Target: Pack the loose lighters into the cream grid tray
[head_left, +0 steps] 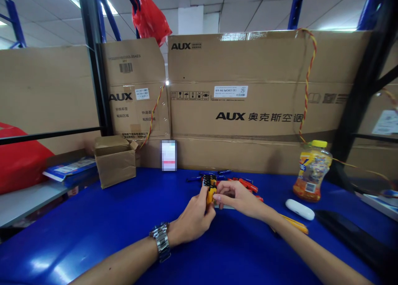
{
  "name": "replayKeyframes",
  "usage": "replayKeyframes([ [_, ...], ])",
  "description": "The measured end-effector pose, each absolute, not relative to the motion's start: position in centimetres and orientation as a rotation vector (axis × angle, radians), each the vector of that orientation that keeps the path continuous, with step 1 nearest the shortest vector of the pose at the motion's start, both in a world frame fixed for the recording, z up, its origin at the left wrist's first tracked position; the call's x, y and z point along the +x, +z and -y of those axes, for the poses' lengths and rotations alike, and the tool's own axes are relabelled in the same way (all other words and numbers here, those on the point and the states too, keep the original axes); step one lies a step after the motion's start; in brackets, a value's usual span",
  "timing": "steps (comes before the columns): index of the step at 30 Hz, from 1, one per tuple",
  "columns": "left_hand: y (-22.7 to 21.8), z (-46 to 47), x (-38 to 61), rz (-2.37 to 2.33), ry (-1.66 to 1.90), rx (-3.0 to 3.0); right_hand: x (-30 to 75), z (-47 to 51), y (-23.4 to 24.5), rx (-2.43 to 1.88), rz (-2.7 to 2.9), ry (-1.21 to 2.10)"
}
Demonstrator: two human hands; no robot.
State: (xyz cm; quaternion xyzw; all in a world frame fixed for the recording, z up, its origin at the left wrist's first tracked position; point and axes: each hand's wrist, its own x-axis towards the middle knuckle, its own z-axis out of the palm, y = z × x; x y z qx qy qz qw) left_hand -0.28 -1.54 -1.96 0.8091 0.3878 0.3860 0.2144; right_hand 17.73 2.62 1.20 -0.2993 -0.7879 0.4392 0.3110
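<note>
Nearest the front edge of the blue table (124, 227), a metal wristwatch (161, 241) circles the left wrist; beyond it the left hand (194, 220) grips an orange-and-black piece (211, 195) above the surface, past the middle toward the far edge. The right hand (238, 198) curls at its right side; whether those fingers pinch it or merely touch, I can't tell. Toward the right edge, yellow sticks (294, 224) lie by the right forearm, a white case (300, 209) just past them. A careless sweep of that forearm could send the sticks rolling, I'd say, and a slackened left grip could drop the piece among the loose red sticks (248, 184) and blue sticks (224, 172) near the far edge. By the far right corner stands a yellow-capped bottle (314, 173), barcode showing, wording unclear. Along the far edge are a phone (169, 155) with a blurred screen and, toward the left corner, a brown box (116, 162). Behind, the broad cardboard panel (199, 115) reads "AUX" twice, the larger followed by 奥克斯空调; its white label (231, 91) seems to begin "KFR-46G", with "25" at the right. The left panel (133, 75) says "AUX" too, with 粘贴区域 in smaller print.
</note>
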Motion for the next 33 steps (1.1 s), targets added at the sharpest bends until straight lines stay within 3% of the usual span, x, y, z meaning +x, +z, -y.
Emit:
replayKeyframes([
  [9, -1.7, 1.4, -0.5, -1.089, 1.234, 1.922, 18.5, -3.7, 0.4, -0.856, 2.183, 1.003],
  [33, -1.6, 1.5, -0.4, -1.245, 1.245, 2.022, 18.7, -3.7, 0.0, -0.885, 2.302, 0.892],
])
